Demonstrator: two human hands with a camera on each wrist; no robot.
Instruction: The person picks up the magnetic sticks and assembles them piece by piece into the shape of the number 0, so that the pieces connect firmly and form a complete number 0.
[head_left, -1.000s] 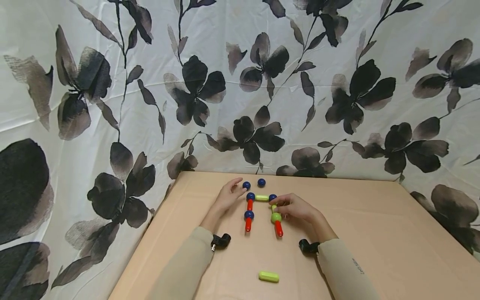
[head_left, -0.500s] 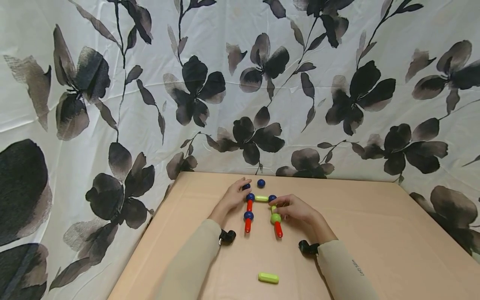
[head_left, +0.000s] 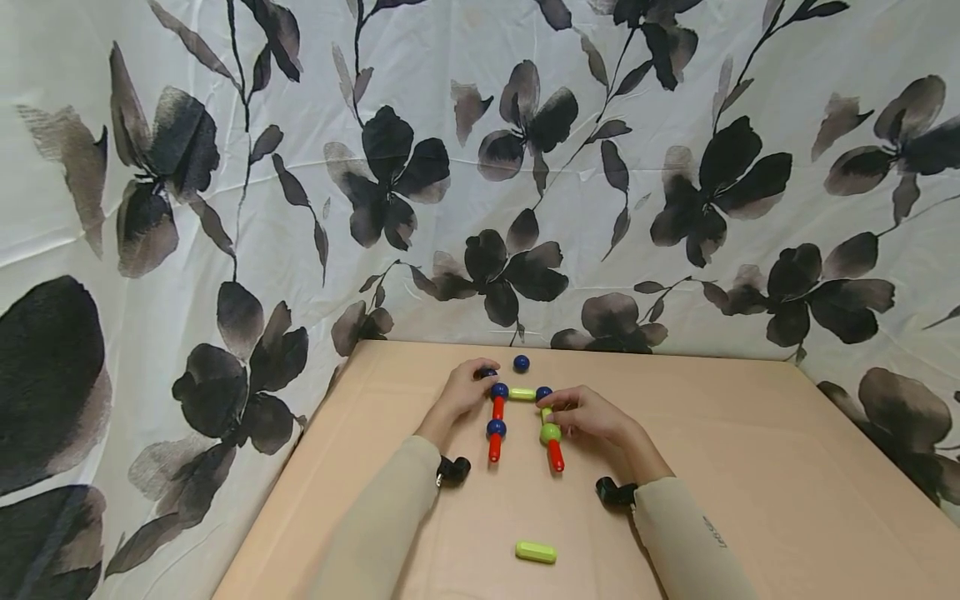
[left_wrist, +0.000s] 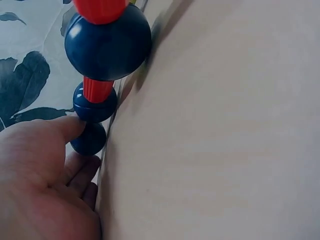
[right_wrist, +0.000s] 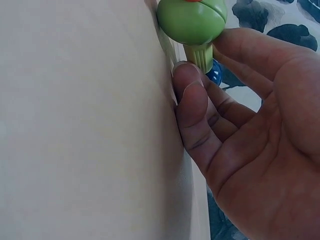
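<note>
A toy frame of balls and sticks lies on the tan table (head_left: 750, 467). Its blue corner ball (head_left: 499, 390) joins a lime stick (head_left: 522, 394) and a red stick (head_left: 498, 408). My left hand (head_left: 480, 379) curls over a loose blue ball (left_wrist: 89, 141) just behind that corner, thumb (left_wrist: 62, 129) against it. My right hand (head_left: 557, 412) pinches the short lime stick (right_wrist: 202, 57) above the green ball (head_left: 551, 432). In the right wrist view the green ball (right_wrist: 192, 20) sits at the top, a finger (right_wrist: 192, 100) beside the stick.
Another loose blue ball (head_left: 521, 362) lies behind the frame. A spare lime stick (head_left: 536, 552) rests near the front edge. A flowered white sheet (head_left: 225, 208) hangs behind and to the left of the table. Black wrist cameras (head_left: 453, 468) sit at both cuffs.
My left hand has reached forward and closed over the loose blue ball beside the frame's left corner. The right hand has stayed on the lime stick.
</note>
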